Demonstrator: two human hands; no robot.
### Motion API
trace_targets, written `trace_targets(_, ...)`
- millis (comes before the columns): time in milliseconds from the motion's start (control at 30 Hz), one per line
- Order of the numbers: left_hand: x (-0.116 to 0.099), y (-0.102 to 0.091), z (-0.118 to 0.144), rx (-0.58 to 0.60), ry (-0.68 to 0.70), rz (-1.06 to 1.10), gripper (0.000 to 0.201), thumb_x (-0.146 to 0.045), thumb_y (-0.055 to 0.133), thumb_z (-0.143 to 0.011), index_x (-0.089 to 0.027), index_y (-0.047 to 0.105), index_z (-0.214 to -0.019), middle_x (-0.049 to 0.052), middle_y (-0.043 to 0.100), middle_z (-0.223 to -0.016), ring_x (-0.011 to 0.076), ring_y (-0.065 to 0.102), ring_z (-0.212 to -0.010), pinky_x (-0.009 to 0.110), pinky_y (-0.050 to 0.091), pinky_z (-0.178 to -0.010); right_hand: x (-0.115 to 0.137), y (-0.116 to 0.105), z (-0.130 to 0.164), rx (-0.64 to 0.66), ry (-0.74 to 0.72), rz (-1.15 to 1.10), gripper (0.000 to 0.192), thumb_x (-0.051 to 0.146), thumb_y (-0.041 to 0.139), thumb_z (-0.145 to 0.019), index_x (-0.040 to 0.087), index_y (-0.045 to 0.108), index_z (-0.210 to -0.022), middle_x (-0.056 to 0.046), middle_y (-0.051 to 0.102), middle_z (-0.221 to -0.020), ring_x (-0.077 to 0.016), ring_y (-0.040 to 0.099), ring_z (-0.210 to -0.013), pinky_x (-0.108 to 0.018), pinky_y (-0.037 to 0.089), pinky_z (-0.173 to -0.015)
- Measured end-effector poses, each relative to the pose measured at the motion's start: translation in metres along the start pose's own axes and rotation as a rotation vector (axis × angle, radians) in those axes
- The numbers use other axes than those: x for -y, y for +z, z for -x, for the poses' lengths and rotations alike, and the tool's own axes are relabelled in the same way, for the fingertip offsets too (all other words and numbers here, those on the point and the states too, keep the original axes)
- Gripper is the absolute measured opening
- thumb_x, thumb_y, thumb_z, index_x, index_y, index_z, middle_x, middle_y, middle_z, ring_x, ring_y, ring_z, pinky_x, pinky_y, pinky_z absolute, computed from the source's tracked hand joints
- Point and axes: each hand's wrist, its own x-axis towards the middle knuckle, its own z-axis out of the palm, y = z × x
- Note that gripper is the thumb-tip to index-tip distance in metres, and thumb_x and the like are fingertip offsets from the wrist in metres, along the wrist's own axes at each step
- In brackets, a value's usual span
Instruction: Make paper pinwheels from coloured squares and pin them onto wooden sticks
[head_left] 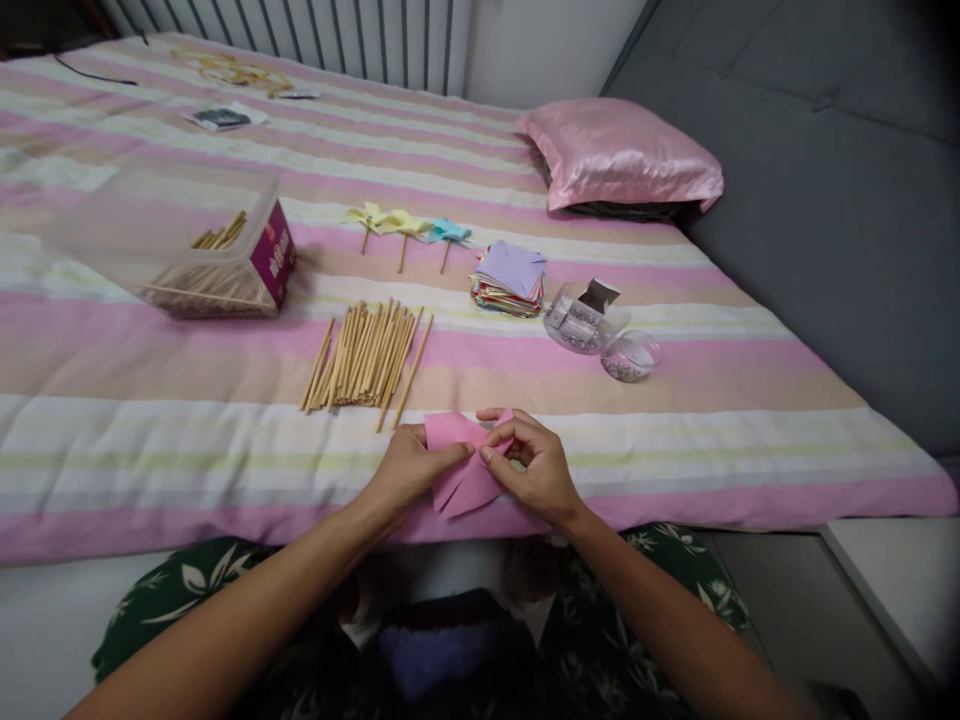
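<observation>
Far left on the bed (150, 400): clear box (187, 250) with a maroon label, writing too small to read. Next, loose wooden sticks (364, 355). Your left hand (409, 470) pinches the pink paper (461, 470) at its left edge, at the bed's near edge; your right hand (536, 465) grips a folded flap with its fingertips. Judged light, thin, easily creased: take it by edges and corners. Right: paper stack (511, 278), then clear pin jar (589, 318).
</observation>
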Motion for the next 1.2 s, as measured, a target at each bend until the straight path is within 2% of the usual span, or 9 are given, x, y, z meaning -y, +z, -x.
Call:
trace_targets(333,0.0014,-0.0009,-0.0007,-0.018,0.001,-0.04,0.022,-0.025,0.071,-0.06,-0.009,0.068,-0.075,0.007,0.069,-0.069,0.016,0.06,-0.059,0.026,0.045,-0.058,-0.0004,0.0004,0.0,-0.003,-0.009,0.003,0.003,0.018,0.06,-0.075,0.017,0.058,-0.073,-0.011,0.058,-0.11,-0.0137,0.06,-0.075,-0.024,0.048,-0.059)
trace_targets(467,0.0034,-0.0022,-0.0019,-0.019,0.004,-0.058,0.022,-0.026,0.072,-0.061,-0.009,0.069,-0.074,0.006,0.069,-0.067,0.0143,0.059,-0.056,0.024,0.043,-0.055,-0.0013,0.0011,-0.0002,-0.02,-0.019,0.004,0.004,0.018,0.06,-0.075,0.018,0.057,-0.072,-0.011,0.06,-0.105,-0.0169,0.06,-0.084,-0.024,0.048,-0.059)
trace_targets(633,0.0032,-0.0027,-0.0021,0.004,0.004,-0.049,0.021,-0.023,0.071,-0.062,-0.01,0.07,-0.078,0.006,0.07,-0.071,0.0138,0.06,-0.06,0.024,0.045,-0.058,-0.0021,0.0015,-0.0007,-0.037,-0.023,0.023,0.005,0.019,0.061,-0.074,0.018,0.057,-0.072,-0.01,0.062,-0.102,-0.014,0.06,-0.073,-0.024,0.046,-0.056)
trace_targets(800,0.0013,-0.0017,-0.0015,0.015,0.002,-0.077,0.023,-0.023,0.071,-0.063,-0.01,0.072,-0.082,0.008,0.071,-0.076,0.0152,0.062,-0.064,0.025,0.047,-0.061,-0.0032,0.0023,-0.0001,-0.067,-0.027,0.019,0.006,0.02,0.063,-0.073,0.018,0.057,-0.07,-0.009,0.063,-0.092,-0.0145,0.06,-0.071,-0.024,0.047,-0.057)
trace_targets(900,0.0017,-0.002,-0.0017,0.021,0.006,-0.082,0.027,-0.026,0.073,-0.062,-0.01,0.072,-0.084,0.009,0.072,-0.079,0.0167,0.063,-0.067,0.026,0.048,-0.063,-0.0037,0.0025,0.0004,-0.071,-0.013,0.019,0.005,0.019,0.062,-0.073,0.017,0.058,-0.071,-0.008,0.063,-0.093,-0.0126,0.059,-0.067,-0.024,0.047,-0.057)
trace_targets(967,0.0024,-0.0027,-0.002,0.033,0.011,-0.091,0.031,-0.027,0.075,-0.061,-0.01,0.072,-0.087,0.01,0.072,-0.081,0.0183,0.064,-0.07,0.027,0.049,-0.065,-0.0039,0.0026,0.0006,-0.069,-0.011,0.024,0.004,0.017,0.062,-0.073,0.017,0.058,-0.071,-0.008,0.062,-0.092,-0.0136,0.06,-0.07,-0.024,0.047,-0.057)
trace_targets(1100,0.0035,-0.0035,-0.0018,0.039,0.006,-0.1,0.033,-0.027,0.076,-0.061,-0.009,0.072,-0.087,0.011,0.072,-0.082,0.019,0.064,-0.071,0.028,0.049,-0.066,-0.0039,0.0033,0.0014,-0.082,-0.051,0.04,0.006,0.017,0.062,-0.073,0.018,0.057,-0.07,-0.007,0.062,-0.081,-0.0205,0.061,-0.09,-0.025,0.048,-0.061)
trace_targets(1200,0.003,-0.0031,-0.0012,0.02,-0.018,-0.045,0.028,-0.024,0.076,-0.061,-0.01,0.072,-0.085,0.009,0.072,-0.08,0.0179,0.063,-0.07,0.028,0.048,-0.067,-0.0023,0.0037,0.0025,-0.092,-0.064,0.021,0.009,0.02,0.064,-0.073,0.019,0.057,-0.079,-0.007,0.063,-0.094,-0.0173,0.062,-0.081,-0.025,0.05,-0.059)
